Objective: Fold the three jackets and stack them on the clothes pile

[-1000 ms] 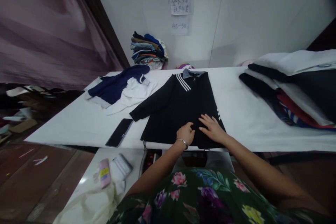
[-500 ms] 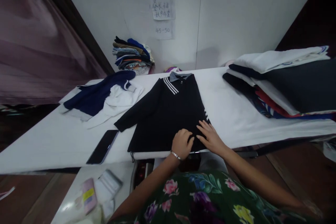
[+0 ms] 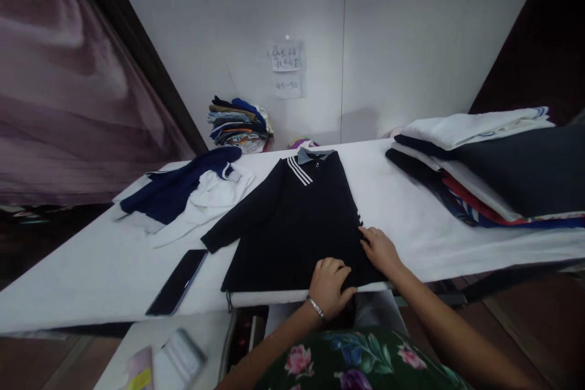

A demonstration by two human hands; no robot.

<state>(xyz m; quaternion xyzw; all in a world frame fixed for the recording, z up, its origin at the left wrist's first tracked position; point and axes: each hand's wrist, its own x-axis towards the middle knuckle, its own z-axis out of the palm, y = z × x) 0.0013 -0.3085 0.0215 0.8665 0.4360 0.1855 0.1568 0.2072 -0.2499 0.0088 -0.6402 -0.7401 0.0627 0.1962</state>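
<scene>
A black long-sleeved top (image 3: 301, 231) lies front up on the white-covered table, with a grey collar, a short zip and three white stripes at one shoulder. One sleeve reaches out to the left; the other is not spread out, and a bit of white striping shows at the right edge. My left hand (image 3: 329, 287), wearing a silver bracelet, rests over the bottom hem with fingers on the cloth and thumb apart from them. At the right side edge, my right hand (image 3: 380, 250) has its fingers bent, pinching the fabric there.
Left of the top lie a white garment (image 3: 214, 195), a navy garment (image 3: 183, 186) and a phone (image 3: 177, 282). Folded clothes (image 3: 512, 177) are stacked at the right. Another clothes pile (image 3: 240, 125) stands by the wall, below paper notes (image 3: 287, 67). The table's front edge is close to me.
My right hand has moved outward from the lower front to the top's right edge, its fingers now bent. My left hand has shifted slightly right along the hem. The camera view has tilted up.
</scene>
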